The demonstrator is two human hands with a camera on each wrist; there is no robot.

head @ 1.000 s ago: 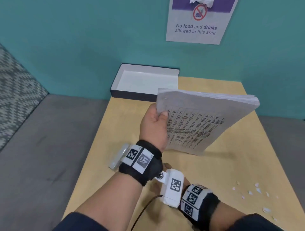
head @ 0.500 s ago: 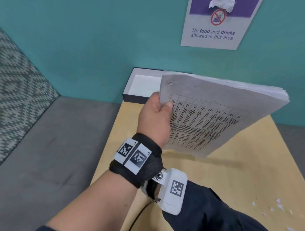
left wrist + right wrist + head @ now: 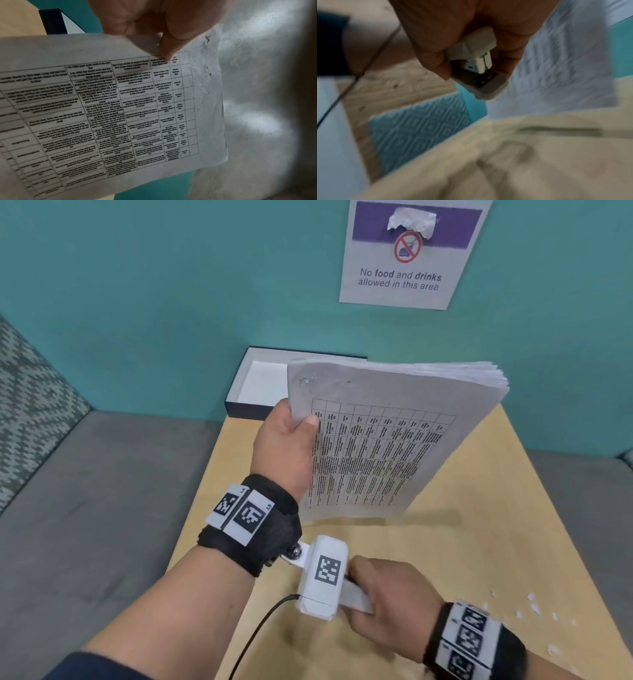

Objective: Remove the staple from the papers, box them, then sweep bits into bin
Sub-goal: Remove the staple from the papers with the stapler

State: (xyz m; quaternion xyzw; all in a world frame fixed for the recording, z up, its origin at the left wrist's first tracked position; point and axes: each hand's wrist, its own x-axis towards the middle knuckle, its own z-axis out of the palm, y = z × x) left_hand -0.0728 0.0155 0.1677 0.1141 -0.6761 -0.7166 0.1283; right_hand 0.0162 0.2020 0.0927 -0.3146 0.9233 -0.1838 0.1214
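Note:
My left hand (image 3: 287, 440) grips the left edge of a thick stack of papers (image 3: 394, 440), thumb on the printed table of the top sheet, and holds it tilted up above the wooden table (image 3: 479, 542). The stack's top left corner (image 3: 305, 380) is rough and pitted; I cannot tell whether a staple sits there. In the left wrist view my thumb (image 3: 164, 44) presses the papers (image 3: 120, 108) near dark marks at that corner. My right hand (image 3: 390, 604) is low, beside my left wrist, curled round a white stapler-like tool (image 3: 476, 67), its jaws nearly closed and empty.
An open dark box (image 3: 239, 405) with a white inside stands at the table's back left against the teal wall, partly behind the papers. Small white paper bits (image 3: 534, 607) lie on the table at the right. Grey upholstery surrounds the table.
The papers have risen and now cover more of the box. My right hand, tucked under my left forearm before, has come out to the right with the white tool in it.

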